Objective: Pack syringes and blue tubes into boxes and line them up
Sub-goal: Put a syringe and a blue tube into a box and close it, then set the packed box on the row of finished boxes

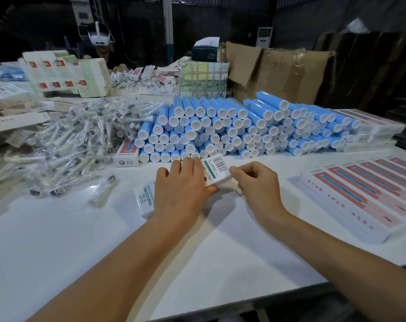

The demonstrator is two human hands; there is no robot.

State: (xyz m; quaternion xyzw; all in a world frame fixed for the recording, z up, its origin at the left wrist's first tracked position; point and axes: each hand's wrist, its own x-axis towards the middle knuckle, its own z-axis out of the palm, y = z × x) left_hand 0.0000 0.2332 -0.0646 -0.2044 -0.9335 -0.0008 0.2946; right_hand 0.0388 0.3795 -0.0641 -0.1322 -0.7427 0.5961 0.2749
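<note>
- Left hand (pixel 182 191) lies over a white box (pixel 214 173) mid-bench, thumb curled under its near edge.
- Right hand (pixel 255 182) pinches the box's right end.
- Blue tubes (pixel 220 126) are stacked just behind; wrapped syringes (pixel 76 140) are heaped at left.
- Packed boxes (pixel 364 194) line the right edge; bare white bench (pixel 81 240) lies near.

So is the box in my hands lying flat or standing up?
Lying flat: the box rests lengthwise on the table, left hand over it, right hand at its end.

Hidden under the hand
The left hand (pixel 181 191) covers the middle of the white printed cardboard box (pixel 214 169); its small print is unreadable
</note>
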